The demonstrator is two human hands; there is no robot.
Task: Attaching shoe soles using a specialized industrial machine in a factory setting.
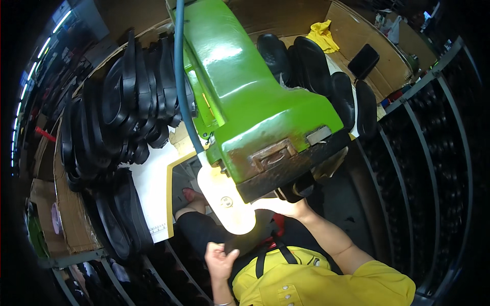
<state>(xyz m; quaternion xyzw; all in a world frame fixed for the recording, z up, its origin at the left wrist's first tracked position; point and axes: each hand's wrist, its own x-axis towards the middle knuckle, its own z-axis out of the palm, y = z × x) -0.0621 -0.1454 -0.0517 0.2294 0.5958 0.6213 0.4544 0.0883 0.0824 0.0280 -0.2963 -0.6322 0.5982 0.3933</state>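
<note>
A big green machine head (270, 102) stands in front of me, dark and worn along its lower edge. A bright white oval lamp (219, 188) hangs beside that edge. Below the lamp, my left hand (219, 260) has its fingers curled and thumb pressed on the edge of a dark flat piece (247, 245), whose exact kind is unclear. My right hand (286, 207) reaches under the machine head, close to a black part (296, 189) there. Glare and the lamp hide its fingertips, so its grip does not show.
Black shoes or footbeds (117, 102) are piled on the left, and more black ones (311, 58) stand behind the machine at right. A blue hose (179, 76) runs down to the lamp. Cardboard (352, 30) borders the bench; a yellow cloth (322, 36) lies there. Metal racks (403, 168) flank my right.
</note>
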